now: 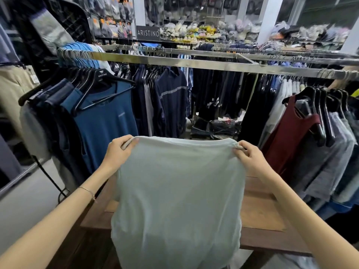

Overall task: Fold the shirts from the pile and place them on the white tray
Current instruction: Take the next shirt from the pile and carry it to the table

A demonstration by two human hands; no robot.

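The shirt [174,191], pale and thin, hangs in the air over the table [260,214], spread wide and covering most of the table's middle; its lower hem falls past the table's near edge and out of view. The left hand [120,150] pinches the top corner above the table's left side, fingers curled round a bunched fold; the right hand [250,158] pinches the other top corner above the table's right side, thumb and fingertips closed on a small tuck of cloth. Neither the tray nor the pile shows; the shirt hides whatever lies on the table beneath it.

The risks, as I judge them: both grips take little cloth, the right one least; a shake to straighten the shirt could pull that corner free, and the shirt would swing down one-sided and crumple on the table. The cloth hangs with slack ripples low down; laid flat like this it may trap creases or a doubled hem, and the fold would come out crooked. The hem below the table's near edge could catch on that edge or drag as the shirt is lowered. Beyond the table's far side, hangers on the rail [194,63] crowd close; a wide forward swing could brush them. With the table hidden, the shirt may land on something unseen.
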